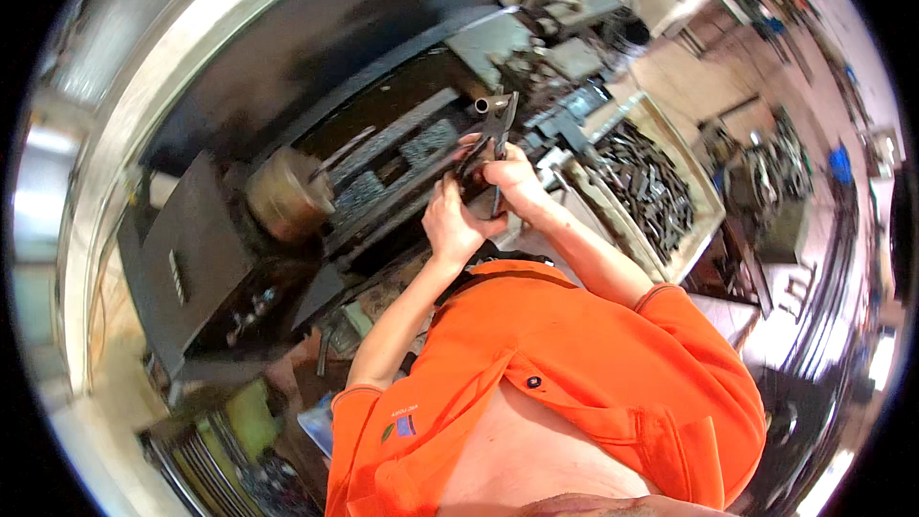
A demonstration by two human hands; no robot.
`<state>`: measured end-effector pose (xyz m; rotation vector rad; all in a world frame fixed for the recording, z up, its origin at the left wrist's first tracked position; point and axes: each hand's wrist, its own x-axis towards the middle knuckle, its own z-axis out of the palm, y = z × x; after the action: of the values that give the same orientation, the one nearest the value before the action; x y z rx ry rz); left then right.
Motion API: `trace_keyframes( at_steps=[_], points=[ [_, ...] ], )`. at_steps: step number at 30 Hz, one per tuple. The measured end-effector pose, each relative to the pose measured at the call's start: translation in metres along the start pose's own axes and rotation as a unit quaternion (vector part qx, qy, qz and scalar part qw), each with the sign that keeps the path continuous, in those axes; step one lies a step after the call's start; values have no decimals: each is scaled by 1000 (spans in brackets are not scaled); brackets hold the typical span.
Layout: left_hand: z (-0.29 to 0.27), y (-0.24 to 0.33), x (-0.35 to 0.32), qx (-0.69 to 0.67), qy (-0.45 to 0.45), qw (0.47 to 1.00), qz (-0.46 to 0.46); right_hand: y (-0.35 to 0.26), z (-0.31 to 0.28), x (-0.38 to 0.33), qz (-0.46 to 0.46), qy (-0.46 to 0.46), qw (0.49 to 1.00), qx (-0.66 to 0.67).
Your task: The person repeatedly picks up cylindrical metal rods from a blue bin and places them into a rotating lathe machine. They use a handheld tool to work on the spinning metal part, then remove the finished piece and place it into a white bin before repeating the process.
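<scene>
Both of my hands meet in front of my waist, close to the lathe. My left hand (455, 222) is closed around a dark metal tube (481, 106), whose round open end points up and away from me. My right hand (517, 182) grips a slim dark metal tool (500, 139) with jaw-like tips, caliper-like in shape. The jaws lie against or right beside the tube's end; which one, I cannot tell. My fingers hide the lower parts of both pieces.
A lathe chuck (287, 196) is at the left, beside the dark headstock (206, 258). The lathe bed holds piled metal chips (426, 146). On the right, a shallow tray (706, 193) contains many short dark metal pieces. Long bars (833, 278) lie at the far right.
</scene>
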<state>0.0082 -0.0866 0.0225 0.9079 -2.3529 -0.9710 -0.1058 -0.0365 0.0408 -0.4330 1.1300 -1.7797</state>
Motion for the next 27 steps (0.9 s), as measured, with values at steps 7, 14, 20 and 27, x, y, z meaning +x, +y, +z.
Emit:
trace_keyframes(
  at_steps=[7, 14, 20, 27],
  points=[
    [43, 21, -32, 31, -16, 990, 139, -4, -41, -63, -89, 111, 990, 25],
    [67, 57, -53, 30, -34, 983, 177, -2, -88, -99, -110, 95, 984, 101],
    [100, 94, -73, 19, -199, 976, 84, -10, -143, -140, -42, 132, 985, 105],
    [121, 89, -102, -76, -285, 955, -30, -9, -237, -184, 111, 171, 960, 193]
  ],
)
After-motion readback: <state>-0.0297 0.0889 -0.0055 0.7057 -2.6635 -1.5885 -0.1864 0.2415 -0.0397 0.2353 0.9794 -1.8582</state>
